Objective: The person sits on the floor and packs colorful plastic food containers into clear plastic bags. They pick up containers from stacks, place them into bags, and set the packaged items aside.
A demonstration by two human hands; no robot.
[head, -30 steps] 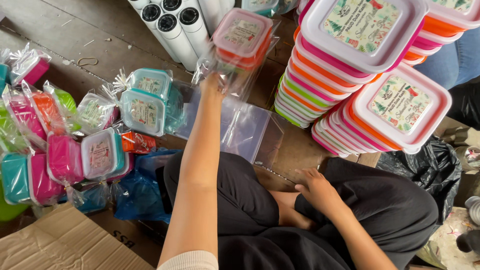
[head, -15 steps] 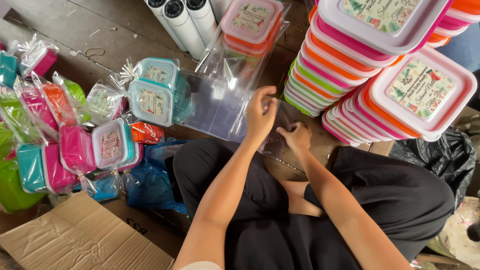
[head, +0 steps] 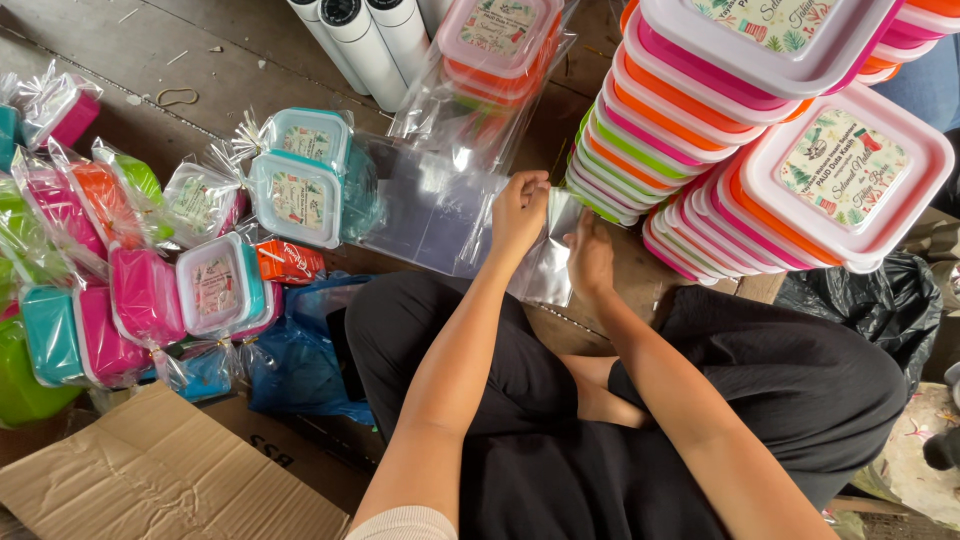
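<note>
Both the left hand point(head: 518, 212) and right hand point(head: 590, 258) pinch a clear plastic bag point(head: 548, 262) (grip closed on its edge), apparently spreading it, beside stacked lidded containers point(head: 700, 130).

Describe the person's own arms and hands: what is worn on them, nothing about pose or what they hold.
Both forearms are bare. The left hand and right hand wear no gloves, and no rings, watch or bracelets show. A pale ribbed sleeve edge shows at the upper left arm.
</note>
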